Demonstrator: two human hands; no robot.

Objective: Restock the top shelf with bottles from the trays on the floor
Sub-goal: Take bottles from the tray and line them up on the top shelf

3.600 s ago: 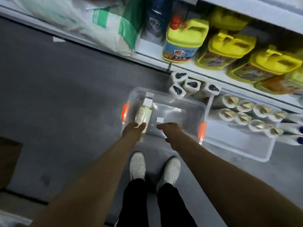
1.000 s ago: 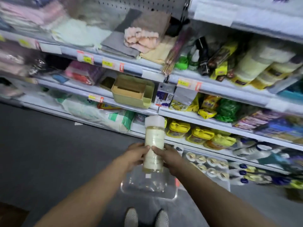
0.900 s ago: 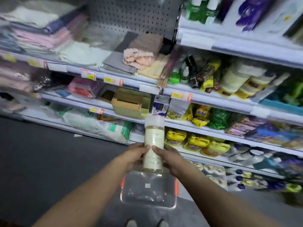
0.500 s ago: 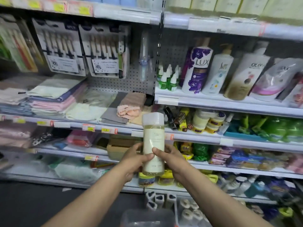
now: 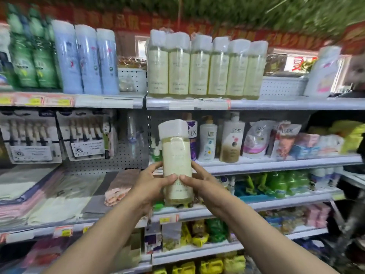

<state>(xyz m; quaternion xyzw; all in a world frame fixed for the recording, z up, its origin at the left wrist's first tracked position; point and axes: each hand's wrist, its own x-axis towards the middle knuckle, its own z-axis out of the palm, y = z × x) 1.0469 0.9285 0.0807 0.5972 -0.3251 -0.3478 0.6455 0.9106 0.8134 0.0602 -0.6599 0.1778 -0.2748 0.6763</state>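
I hold one tall pale-yellow bottle (image 5: 176, 155) with a white cap upright in front of me, at the height of the second shelf. My left hand (image 5: 150, 184) grips its lower left side and my right hand (image 5: 199, 184) grips its lower right side, thumbs meeting on the label. Above, on the top shelf (image 5: 256, 104), stands a row of several matching pale-yellow bottles (image 5: 206, 66). The floor trays are out of view.
Left of that row are blue bottles (image 5: 87, 58) and green bottles (image 5: 31, 54). White perforated baskets (image 5: 282, 87) sit behind and to the right, beside a white bottle (image 5: 321, 72). Lower shelves hold soap bottles, pouches, towels and hanging packs.
I have lifted the bottle from the floor tray with both hands and stood up. My view has swung from the floor up to the top shelf.
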